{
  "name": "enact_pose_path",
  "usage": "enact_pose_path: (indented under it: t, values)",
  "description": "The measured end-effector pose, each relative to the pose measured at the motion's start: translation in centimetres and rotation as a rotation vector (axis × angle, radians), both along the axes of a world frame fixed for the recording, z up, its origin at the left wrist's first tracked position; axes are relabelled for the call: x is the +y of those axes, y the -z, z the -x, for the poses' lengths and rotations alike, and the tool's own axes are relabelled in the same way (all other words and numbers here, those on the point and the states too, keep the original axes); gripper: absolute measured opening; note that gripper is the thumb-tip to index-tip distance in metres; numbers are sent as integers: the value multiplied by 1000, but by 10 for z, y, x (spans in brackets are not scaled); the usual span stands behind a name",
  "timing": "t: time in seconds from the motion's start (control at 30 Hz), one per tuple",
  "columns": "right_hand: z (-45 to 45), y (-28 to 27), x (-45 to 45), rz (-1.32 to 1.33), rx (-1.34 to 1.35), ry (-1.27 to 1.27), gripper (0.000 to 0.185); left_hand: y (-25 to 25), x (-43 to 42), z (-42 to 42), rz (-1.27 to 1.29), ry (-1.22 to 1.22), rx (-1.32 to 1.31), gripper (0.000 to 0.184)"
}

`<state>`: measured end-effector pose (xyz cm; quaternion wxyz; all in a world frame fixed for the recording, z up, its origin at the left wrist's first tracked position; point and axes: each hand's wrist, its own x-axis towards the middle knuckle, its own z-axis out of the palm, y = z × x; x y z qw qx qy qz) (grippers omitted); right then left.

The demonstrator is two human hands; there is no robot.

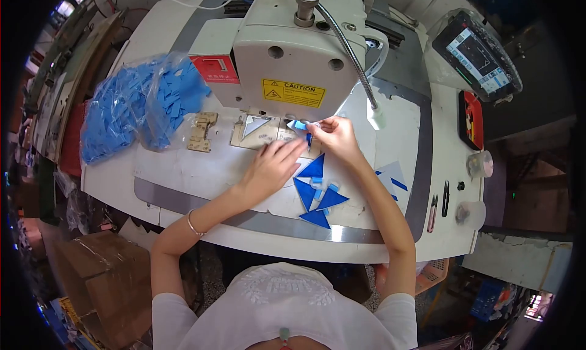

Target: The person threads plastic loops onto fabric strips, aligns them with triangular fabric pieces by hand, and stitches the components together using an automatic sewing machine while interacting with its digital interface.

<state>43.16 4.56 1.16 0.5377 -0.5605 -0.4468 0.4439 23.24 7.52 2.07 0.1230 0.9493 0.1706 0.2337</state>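
Under the head of a large white sewing machine (296,60), my right hand (334,139) pinches a small piece with light blue on it (298,125). My left hand (276,165) lies just left of it, fingers stretched out and slightly blurred, over the edge of a tan template (268,139). A white triangle (254,124) rests in the template's left part. Several dark blue triangles with light blue tabs, one of them at the bottom (316,218), lie on the table between my forearms.
A clear bag of blue strips (143,102) sits at the left, beside a small tan template (202,132). On the right are a control screen (478,57), a red tray (470,121), dark tweezers (445,198), a pink-handled tool (433,214) and small containers (480,164).
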Motion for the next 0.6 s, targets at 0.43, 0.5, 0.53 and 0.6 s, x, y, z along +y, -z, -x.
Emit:
enact_pose_path:
  t: [0.43,0.5,0.53,0.6]
  values:
    - [-13,-26,-10,135,-434,27,23,13,3,-20,37,-22,27,38]
    - [-10,-22,-6,202,-432,43,25,13,3,-20,55,-17,19,38]
    - [-11,-22,-3,256,-488,24,26,13,3,-19,63,-16,16,38]
    - [-13,-18,3,304,-559,-5,28,12,4,-18,65,-15,23,38]
